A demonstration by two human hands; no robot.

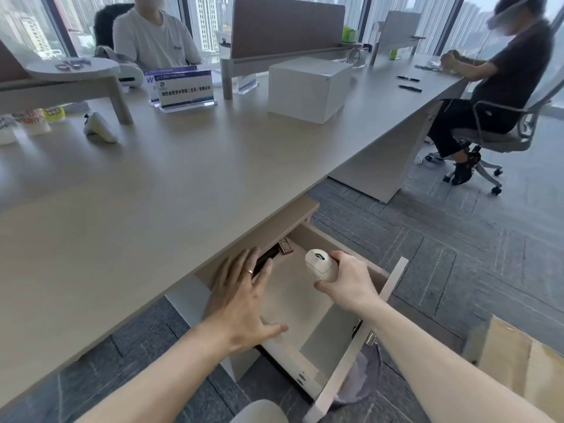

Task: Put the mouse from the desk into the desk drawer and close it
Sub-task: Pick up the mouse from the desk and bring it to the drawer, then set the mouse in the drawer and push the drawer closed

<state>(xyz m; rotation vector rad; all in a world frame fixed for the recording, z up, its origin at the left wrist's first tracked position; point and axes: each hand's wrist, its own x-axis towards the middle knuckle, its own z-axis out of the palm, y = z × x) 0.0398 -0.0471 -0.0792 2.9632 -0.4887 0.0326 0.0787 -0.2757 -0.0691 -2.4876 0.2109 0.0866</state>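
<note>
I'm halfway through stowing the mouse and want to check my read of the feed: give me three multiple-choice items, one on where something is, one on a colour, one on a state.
1. Where is the mouse?
A. Lying on the desk top
B. Held over the open drawer
C. On the floor

2. What colour is the mouse?
A. Black
B. Red
C. White

3. What is the state of the drawer?
A. Pulled open
B. Fully shut
C. Taken out and set on the desk

Answers:
1 B, the right hand has it in its grip above the drawer's inside.
2 C, its shell is white with a dark scroll wheel.
3 A, the drawer sticks out from under the desk, its pale floor showing, with the left hand spread open above its near side.
</note>
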